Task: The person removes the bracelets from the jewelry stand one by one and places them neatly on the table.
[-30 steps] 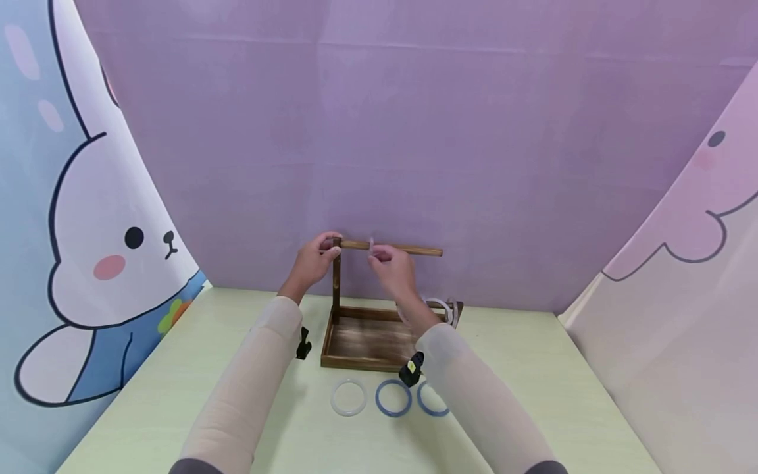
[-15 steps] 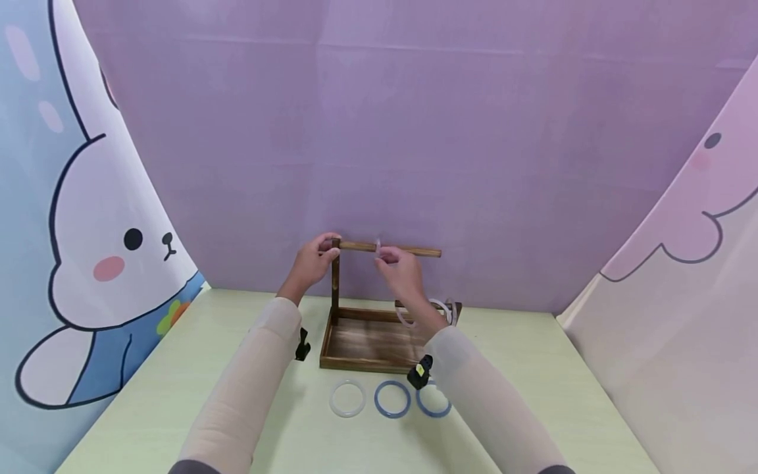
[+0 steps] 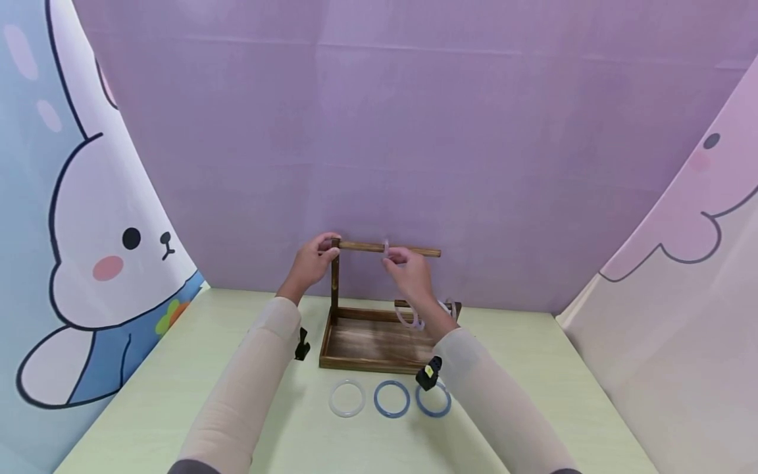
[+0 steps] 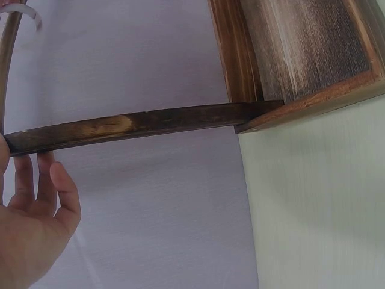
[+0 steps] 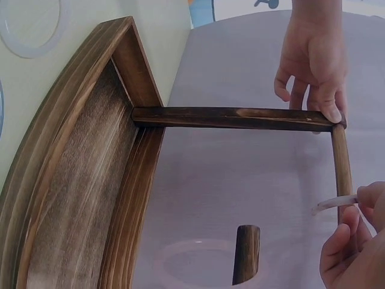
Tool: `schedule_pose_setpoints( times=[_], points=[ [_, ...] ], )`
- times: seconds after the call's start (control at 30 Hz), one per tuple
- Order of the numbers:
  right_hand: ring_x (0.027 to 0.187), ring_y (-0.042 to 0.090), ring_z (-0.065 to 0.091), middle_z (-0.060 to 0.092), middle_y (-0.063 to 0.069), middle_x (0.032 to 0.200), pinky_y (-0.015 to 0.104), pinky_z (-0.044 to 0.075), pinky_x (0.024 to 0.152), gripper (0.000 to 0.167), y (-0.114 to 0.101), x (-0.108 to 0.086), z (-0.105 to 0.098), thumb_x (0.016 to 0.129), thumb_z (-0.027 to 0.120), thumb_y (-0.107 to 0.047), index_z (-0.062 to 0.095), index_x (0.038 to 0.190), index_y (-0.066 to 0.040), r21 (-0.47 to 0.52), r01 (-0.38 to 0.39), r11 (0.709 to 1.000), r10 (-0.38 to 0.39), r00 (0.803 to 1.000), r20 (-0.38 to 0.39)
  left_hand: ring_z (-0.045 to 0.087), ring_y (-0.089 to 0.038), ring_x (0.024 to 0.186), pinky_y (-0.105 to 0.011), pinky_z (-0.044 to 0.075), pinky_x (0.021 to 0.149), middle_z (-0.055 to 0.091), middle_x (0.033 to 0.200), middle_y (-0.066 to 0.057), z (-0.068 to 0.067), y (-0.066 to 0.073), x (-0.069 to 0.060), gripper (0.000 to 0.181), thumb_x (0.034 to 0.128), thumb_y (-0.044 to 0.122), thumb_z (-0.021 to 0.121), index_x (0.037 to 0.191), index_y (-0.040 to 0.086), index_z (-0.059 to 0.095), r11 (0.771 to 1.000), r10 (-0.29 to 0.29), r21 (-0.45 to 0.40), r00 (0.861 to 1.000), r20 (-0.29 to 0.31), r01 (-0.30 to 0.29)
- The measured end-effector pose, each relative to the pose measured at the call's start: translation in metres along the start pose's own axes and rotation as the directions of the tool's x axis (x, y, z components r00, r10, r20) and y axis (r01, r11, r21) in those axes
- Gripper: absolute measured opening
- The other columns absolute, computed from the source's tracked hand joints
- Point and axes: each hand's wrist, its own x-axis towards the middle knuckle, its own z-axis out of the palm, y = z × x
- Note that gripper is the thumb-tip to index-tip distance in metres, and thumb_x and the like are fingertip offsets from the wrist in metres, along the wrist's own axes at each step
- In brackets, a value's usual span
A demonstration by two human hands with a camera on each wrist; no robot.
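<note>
My left hand (image 3: 312,262) grips the top of the upright post (image 3: 335,283) of a dark wooden stand, where the post meets the upper rod (image 3: 361,246). With thumb and fingers, my right hand (image 3: 408,270) pinches a pale, translucent bangle (image 3: 386,245) partway along that rod. The bangle appears to encircle the rod, and in the right wrist view it (image 5: 331,203) stands out on the rod's near side. The rod's far right end is free. Below, pale bangles (image 3: 405,320) hang on a shorter, lower rod (image 3: 403,303), partly hidden behind my right forearm.
The stand's tray base (image 3: 367,363) rests on a pale green table (image 3: 237,368). In front of it lie a clear bangle (image 3: 347,415) and two blue bangles (image 3: 391,416), the right one near my right wrist camera. A purple backdrop (image 3: 379,131) rises behind.
My right hand and the pinched bangle have slid to the right along the upper rod. The left hand keeps its hold on the post top.
</note>
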Motion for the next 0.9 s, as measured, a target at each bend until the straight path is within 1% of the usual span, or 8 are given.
schedule_pose_setpoints(
  times=[0.1, 0.33, 0.5, 0.7, 0.9],
  points=[
    [0.091, 0.023, 0.072, 0.078, 0.008, 0.100, 0.030, 0.053, 0.072, 0.020, 0.001, 0.000, -0.003, 0.094, 0.074, -0.020, 0.077, 0.111, -0.010, -0.004, -0.005, 1.000, 0.005, 1.000, 0.004, 0.059, -0.038, 0.129, -0.056, 0.050, 0.103, 0.060, 0.142, -0.019, 0.000, 0.001, -0.001, 0.036, 0.1068, 0.021, 0.055, 0.142, 0.017, 0.055, 1.000, -0.003, -0.007, 1.000, 0.002, 0.003],
    [0.095, 0.025, 0.072, 0.078, 0.010, 0.102, 0.030, 0.052, 0.074, 0.022, 0.001, -0.001, -0.011, 0.093, 0.074, -0.019, 0.077, 0.113, -0.009, -0.016, -0.011, 1.000, 0.011, 1.000, 0.002, 0.060, -0.038, 0.128, -0.056, 0.051, 0.103, 0.061, 0.141, -0.019, -0.001, 0.000, 0.000, 0.035, 0.1065, 0.020, 0.056, 0.141, 0.017, 0.056, 1.000, -0.003, -0.002, 1.000, -0.004, 0.003],
    [0.094, 0.024, 0.071, 0.078, 0.010, 0.104, 0.028, 0.051, 0.070, 0.023, 0.004, -0.001, -0.016, 0.094, 0.074, -0.021, 0.076, 0.115, -0.010, -0.012, -0.014, 1.000, 0.014, 1.000, 0.005, 0.060, -0.038, 0.128, -0.056, 0.051, 0.102, 0.062, 0.140, -0.019, -0.002, 0.000, 0.000, 0.034, 0.1062, 0.020, 0.056, 0.140, 0.016, 0.057, 1.000, -0.001, 0.002, 1.000, -0.005, 0.001],
    [0.094, 0.025, 0.072, 0.077, 0.012, 0.104, 0.025, 0.051, 0.070, 0.024, 0.009, -0.001, -0.021, 0.093, 0.074, -0.019, 0.076, 0.114, -0.007, -0.004, -0.018, 1.000, 0.018, 1.000, -0.002, 0.059, -0.038, 0.129, -0.056, 0.050, 0.103, 0.061, 0.140, -0.019, -0.002, -0.001, 0.001, 0.035, 0.1066, 0.020, 0.055, 0.141, 0.016, 0.056, 1.000, 0.005, 0.005, 1.000, -0.002, -0.005],
    [0.089, 0.026, 0.072, 0.078, 0.013, 0.102, 0.022, 0.048, 0.064, 0.022, 0.011, -0.001, -0.026, 0.093, 0.074, -0.017, 0.076, 0.112, -0.006, -0.028, -0.022, 0.999, 0.022, 1.000, -0.015, 0.060, -0.037, 0.129, -0.056, 0.050, 0.103, 0.062, 0.139, -0.018, -0.001, -0.004, 0.003, 0.034, 0.1064, 0.020, 0.056, 0.140, 0.017, 0.057, 1.000, 0.002, 0.004, 1.000, -0.003, -0.002]
  ],
)
